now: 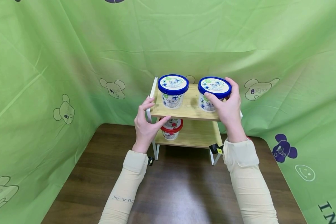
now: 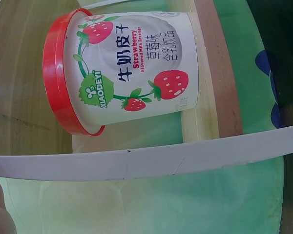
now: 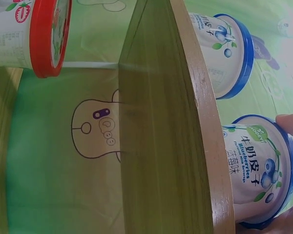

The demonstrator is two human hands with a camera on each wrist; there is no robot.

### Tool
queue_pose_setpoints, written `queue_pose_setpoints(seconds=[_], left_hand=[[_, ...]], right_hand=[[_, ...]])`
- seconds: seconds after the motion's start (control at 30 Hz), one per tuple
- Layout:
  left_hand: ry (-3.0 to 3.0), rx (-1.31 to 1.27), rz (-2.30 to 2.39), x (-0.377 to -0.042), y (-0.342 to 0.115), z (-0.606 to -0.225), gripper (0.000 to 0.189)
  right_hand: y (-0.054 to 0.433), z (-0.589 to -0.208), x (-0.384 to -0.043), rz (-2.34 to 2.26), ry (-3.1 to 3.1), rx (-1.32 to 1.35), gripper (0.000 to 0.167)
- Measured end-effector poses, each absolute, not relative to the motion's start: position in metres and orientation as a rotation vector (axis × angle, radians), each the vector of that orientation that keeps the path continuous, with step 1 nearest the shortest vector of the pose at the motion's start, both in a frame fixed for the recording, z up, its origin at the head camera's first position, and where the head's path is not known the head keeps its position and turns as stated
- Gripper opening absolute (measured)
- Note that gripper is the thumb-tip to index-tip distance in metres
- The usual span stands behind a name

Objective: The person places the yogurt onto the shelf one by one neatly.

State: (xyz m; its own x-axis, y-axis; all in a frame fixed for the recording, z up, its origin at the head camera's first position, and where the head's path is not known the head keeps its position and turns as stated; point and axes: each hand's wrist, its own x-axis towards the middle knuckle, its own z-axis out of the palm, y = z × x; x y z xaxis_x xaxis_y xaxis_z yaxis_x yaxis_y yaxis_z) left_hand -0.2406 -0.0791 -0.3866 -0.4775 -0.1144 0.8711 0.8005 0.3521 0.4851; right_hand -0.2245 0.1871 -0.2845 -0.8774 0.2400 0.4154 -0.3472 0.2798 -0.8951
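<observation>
Right grip (image 1: 230, 109) snug around one blue-lidded tub (image 1: 211, 86), left grip (image 1: 145, 127) wide beside upper shelf (image 1: 188, 107)

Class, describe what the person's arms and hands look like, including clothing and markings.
The left hand and right hand are bare. Long cream sleeves end in wide cuffs. Dark lettering marks the left one. A small black device shows by each wrist; the right one carries a yellow label.
</observation>
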Motion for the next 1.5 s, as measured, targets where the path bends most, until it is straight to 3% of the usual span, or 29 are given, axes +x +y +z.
queue_pose_setpoints(seconds=[0.3,0.8,1.13,1.5], left_hand=[[-1.725,-0.615,-1.268,-0.241,-0.080,-0.388,0.073],[-1.711,-0.613,-1.285,-0.241,-0.079,-0.388,0.076],[-1.717,-0.618,-1.288,-0.241,-0.079,-0.388,0.071],[-1.717,-0.600,-1.289,-0.239,-0.078,-0.385,0.076]], right_hand=[[0.188,-0.287,-0.225,1.643,-2.044,0.155,0.093],[0.189,-0.292,-0.228,1.573,-1.948,0.202,0.083],[0.177,-0.278,-0.207,1.586,-1.931,0.208,0.081],[0.186,-0.293,-0.219,1.583,-1.882,0.259,0.086]])
